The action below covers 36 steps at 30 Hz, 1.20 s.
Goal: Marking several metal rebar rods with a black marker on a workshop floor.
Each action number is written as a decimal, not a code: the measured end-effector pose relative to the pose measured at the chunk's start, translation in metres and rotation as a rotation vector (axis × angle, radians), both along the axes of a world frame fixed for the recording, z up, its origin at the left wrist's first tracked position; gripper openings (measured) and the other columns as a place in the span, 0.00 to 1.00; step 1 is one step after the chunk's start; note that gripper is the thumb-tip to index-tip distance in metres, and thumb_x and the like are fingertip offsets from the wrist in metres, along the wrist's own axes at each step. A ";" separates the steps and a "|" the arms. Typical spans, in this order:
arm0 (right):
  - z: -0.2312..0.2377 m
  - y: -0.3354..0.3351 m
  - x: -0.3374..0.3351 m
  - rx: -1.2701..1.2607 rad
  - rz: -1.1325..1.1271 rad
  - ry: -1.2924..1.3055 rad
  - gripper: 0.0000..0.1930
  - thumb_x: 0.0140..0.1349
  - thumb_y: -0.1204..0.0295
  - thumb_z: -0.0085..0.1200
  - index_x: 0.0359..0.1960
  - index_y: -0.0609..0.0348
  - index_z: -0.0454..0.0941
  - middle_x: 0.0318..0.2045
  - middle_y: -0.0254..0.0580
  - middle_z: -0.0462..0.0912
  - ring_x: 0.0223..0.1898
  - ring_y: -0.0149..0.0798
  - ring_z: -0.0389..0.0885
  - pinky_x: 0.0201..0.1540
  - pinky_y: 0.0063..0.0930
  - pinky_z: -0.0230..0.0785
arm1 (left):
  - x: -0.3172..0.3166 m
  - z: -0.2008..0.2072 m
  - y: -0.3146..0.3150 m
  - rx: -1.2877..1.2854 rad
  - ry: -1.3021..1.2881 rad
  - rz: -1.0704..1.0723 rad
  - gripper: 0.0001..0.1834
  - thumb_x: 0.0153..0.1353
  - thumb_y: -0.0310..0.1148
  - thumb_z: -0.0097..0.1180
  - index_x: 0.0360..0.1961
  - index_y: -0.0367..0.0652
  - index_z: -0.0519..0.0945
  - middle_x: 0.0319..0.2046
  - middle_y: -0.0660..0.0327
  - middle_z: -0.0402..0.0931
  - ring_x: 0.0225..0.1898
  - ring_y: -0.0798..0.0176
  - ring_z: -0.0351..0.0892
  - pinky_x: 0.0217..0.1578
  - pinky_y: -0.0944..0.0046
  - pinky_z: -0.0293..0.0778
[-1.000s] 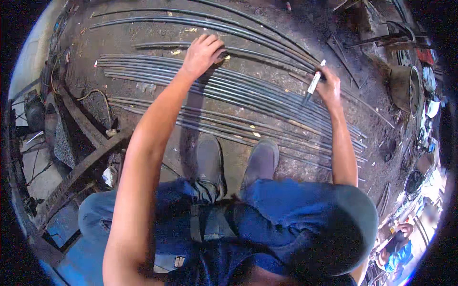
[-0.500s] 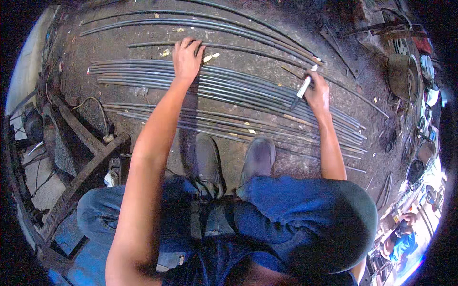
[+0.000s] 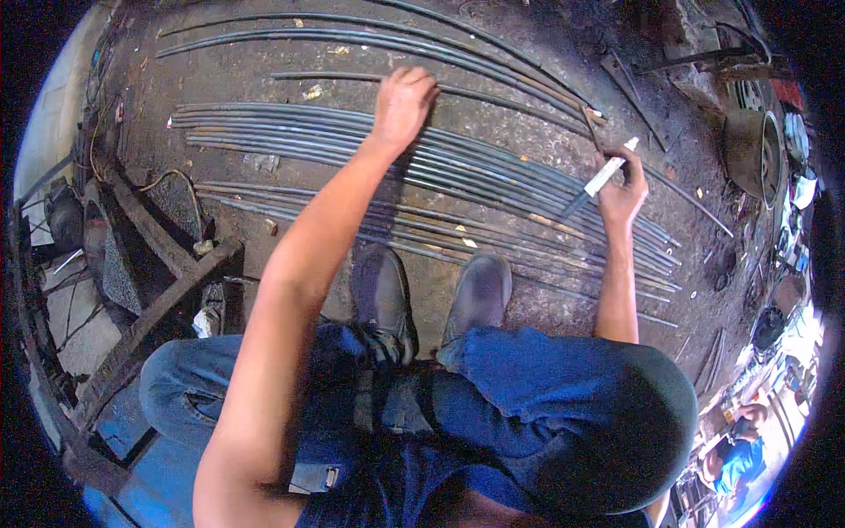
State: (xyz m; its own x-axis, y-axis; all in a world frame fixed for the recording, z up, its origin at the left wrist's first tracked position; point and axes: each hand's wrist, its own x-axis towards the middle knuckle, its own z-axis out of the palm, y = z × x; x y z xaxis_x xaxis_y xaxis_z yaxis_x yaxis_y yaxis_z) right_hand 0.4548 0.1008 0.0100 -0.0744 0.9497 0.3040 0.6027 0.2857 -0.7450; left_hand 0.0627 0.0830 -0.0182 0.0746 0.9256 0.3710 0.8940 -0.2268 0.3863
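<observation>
My left hand (image 3: 405,107) is closed, fingers curled over a single dark metal rod (image 3: 519,103) lying on the ground. My right hand (image 3: 623,195) grips a white pen-shaped tool (image 3: 611,169) whose dark end slants down to the left. A thin brownish strip (image 3: 591,129) reaches up from beside the right fingers; whether they hold it is hidden. That hand is near the right part of the single rod, above the ends of a row of parallel metal rods (image 3: 290,130). Another row of rods (image 3: 352,209) lies closer to my shoes.
More long rods (image 3: 352,37) lie at the far side. At left stands a rusty metal frame (image 3: 167,304); at right, a round metal drum (image 3: 753,151) and scattered scrap. My shoes (image 3: 480,295) are close to the near rods. Another person (image 3: 735,453) is at the lower right.
My left hand has moved right and its spread fingers have curled in. The single rod has shifted slightly right. My right hand, with the white tool, has moved right and a little nearer.
</observation>
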 end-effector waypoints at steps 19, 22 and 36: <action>0.018 0.030 -0.165 -0.045 0.375 0.075 0.19 0.53 0.76 0.70 0.48 0.57 0.82 0.40 0.44 0.87 0.41 0.36 0.86 0.49 0.31 0.77 | -0.045 0.022 -0.055 0.072 -0.085 0.277 0.10 0.61 0.31 0.64 0.41 0.38 0.87 0.44 0.52 0.84 0.47 0.46 0.81 0.50 0.50 0.75; 0.002 0.043 -0.220 0.009 0.593 0.121 0.22 0.50 0.80 0.65 0.49 0.56 0.82 0.43 0.51 0.87 0.44 0.51 0.87 0.50 0.39 0.78 | -0.064 0.012 -0.069 0.089 0.024 0.130 0.09 0.62 0.30 0.64 0.40 0.37 0.86 0.43 0.52 0.83 0.45 0.46 0.81 0.48 0.52 0.76; -0.061 0.051 -0.338 0.157 0.723 0.152 0.24 0.48 0.79 0.63 0.51 0.56 0.81 0.47 0.50 0.85 0.52 0.55 0.82 0.57 0.43 0.74 | -0.104 0.017 -0.066 0.013 -0.160 0.364 0.12 0.60 0.34 0.67 0.38 0.34 0.86 0.39 0.47 0.84 0.44 0.43 0.82 0.48 0.52 0.78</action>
State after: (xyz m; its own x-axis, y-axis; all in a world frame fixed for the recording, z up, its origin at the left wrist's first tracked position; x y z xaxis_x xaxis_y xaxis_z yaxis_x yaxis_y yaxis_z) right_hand 0.1170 0.1519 -0.0511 -0.6095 0.6245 0.4885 0.1184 0.6809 -0.7227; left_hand -0.0415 0.0175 -0.0010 -0.3177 0.8759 0.3631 0.8455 0.0883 0.5267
